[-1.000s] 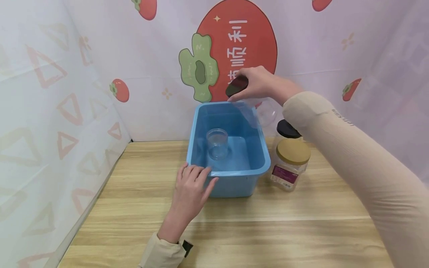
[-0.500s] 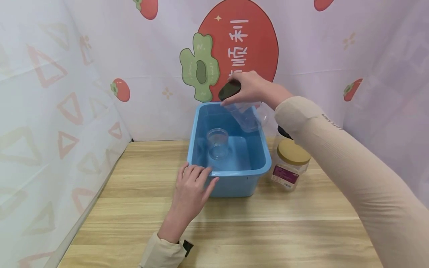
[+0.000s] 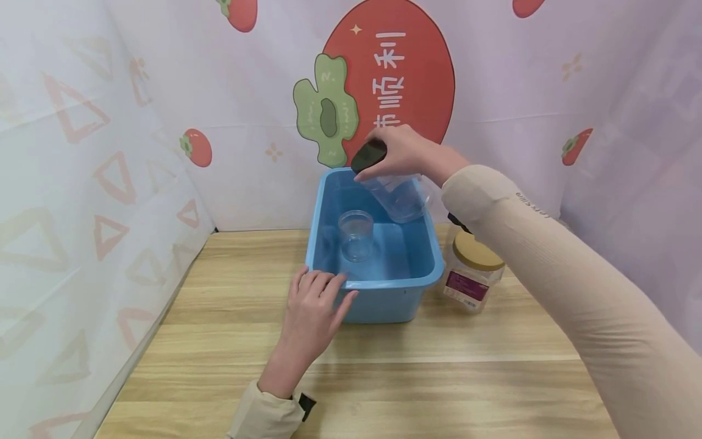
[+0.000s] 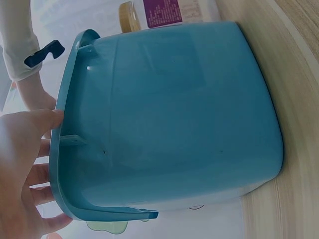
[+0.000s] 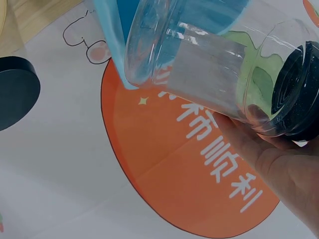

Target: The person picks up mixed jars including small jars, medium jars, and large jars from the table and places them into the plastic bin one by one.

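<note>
My right hand (image 3: 403, 151) grips a clear plastic jar (image 5: 209, 64) by its black lid (image 3: 369, 156). The jar tilts over the back right part of a blue plastic tub (image 3: 378, 303), its lower end dipping inside the rim. On the tub's floor stands a small clear round container (image 3: 356, 236). My left hand (image 3: 312, 308) lies over the tub's front left rim. In the left wrist view, the thumb (image 4: 47, 118) rests on the outer side of that rim, with the other fingers reaching over to the inside.
Right of the tub stands a clear jar with a gold lid (image 3: 478, 251) and purple label. Behind it a black-lidded jar (image 5: 17, 89) is partly hidden by my right sleeve in the head view. A printed cloth (image 3: 252, 73) hangs behind the wooden table (image 3: 219, 341).
My right hand has carried the black-lidded jar left and down, from above the tub's right rim to partly inside it. The left hand has stayed on the front rim.
</note>
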Available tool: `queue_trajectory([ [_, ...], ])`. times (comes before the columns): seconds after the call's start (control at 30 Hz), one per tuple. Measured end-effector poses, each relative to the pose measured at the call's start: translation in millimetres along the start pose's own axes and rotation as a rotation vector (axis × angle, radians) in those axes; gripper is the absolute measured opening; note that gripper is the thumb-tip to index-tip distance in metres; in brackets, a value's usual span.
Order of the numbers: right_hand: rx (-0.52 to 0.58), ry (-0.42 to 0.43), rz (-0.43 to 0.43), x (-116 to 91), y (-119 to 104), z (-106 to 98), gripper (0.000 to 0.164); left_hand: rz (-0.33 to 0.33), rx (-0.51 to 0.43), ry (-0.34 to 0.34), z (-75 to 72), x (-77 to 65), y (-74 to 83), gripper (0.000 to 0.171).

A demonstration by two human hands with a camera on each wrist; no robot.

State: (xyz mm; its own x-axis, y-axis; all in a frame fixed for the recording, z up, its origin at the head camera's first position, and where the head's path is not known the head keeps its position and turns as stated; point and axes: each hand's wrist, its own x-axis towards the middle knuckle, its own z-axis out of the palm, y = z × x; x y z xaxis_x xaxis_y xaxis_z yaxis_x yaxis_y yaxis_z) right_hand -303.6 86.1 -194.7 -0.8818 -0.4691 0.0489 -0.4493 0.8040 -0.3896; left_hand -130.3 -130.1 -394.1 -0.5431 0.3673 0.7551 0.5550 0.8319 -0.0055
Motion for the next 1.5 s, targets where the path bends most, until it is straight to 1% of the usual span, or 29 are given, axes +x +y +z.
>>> queue_trajectory([
  [0.17, 0.014, -0.007, -0.005, 1, -1, 7, 0.079, -0.001, -0.003, -0.006, -0.3, 0.2, -0.3, 0.036],
  [0.43, -0.005, -0.012, -0.047, 8, -2, 20, 0.078, -0.005, -0.002, -0.016, -1.3, 0.5, -0.2, 0.036],
  [0.83, 0.013, -0.036, -0.050, 10, -5, 34, 0.080, 0.000, 0.000, -0.015, -0.7, 0.4, 0.0, 0.037],
  [1.1, -0.003, -0.053, -0.035, 11, -3, 42, 0.081, 0.002, 0.004, -0.011, -0.6, 0.5, -0.6, 0.037],
  [1.27, 0.004, -0.076, -0.042, 12, -4, 45, 0.083, -0.001, 0.001, -0.010, -1.1, 0.6, -0.7, 0.037],
  [1.5, 0.009, -0.081, -0.047, 11, -4, 52, 0.086, -0.006, 0.003, -0.019, -1.2, 0.6, -0.2, 0.037],
])
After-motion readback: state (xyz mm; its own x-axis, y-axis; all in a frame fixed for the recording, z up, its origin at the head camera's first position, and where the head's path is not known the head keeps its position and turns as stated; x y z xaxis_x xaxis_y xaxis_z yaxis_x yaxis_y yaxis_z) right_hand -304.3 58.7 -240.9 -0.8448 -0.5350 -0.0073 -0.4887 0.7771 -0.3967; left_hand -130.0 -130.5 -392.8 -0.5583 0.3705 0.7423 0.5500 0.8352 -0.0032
